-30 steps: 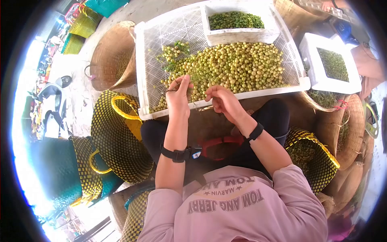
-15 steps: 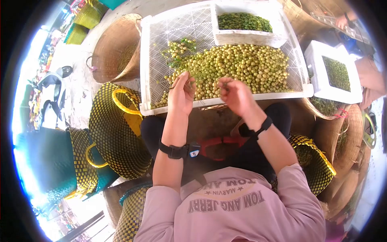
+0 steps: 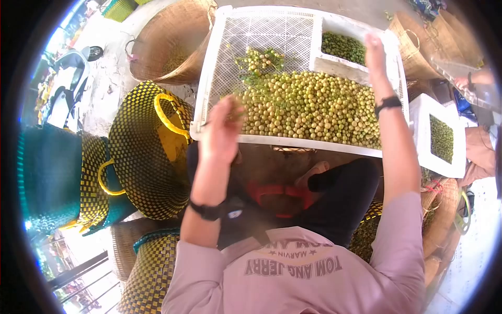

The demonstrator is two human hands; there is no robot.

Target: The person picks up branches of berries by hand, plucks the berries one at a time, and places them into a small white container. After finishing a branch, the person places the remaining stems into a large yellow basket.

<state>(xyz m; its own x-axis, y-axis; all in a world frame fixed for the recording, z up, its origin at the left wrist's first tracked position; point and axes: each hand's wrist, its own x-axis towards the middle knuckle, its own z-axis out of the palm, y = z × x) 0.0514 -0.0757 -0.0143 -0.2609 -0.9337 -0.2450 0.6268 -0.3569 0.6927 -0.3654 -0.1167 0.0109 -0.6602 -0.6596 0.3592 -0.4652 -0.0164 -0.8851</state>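
Note:
A white perforated plastic tray (image 3: 261, 31) lies in front of me with a heap of small round yellow-green fruits (image 3: 314, 107). A bunch of the fruits still on green stems (image 3: 264, 60) rests behind the heap. My left hand (image 3: 222, 128) is over the tray's front left corner, fingers curled; what they hold, if anything, is blurred. My right hand (image 3: 374, 55) is raised at the right end of a white foam box (image 3: 340, 68), smeared by motion, its fingers not clear. Small darker green fruits (image 3: 342, 48) fill the box, which sits in the tray's back right corner.
A yellow-and-black woven basket (image 3: 138, 152) stands at the left, below a tall wicker basket (image 3: 167, 44). At the right are another white foam box (image 3: 423, 133) with green contents, more wicker baskets (image 3: 439, 209) and another person's hand (image 3: 463, 82).
My right hand has moved from the tray's front edge up and right to the foam box. My left hand has come left and nearer to me. The view has shifted.

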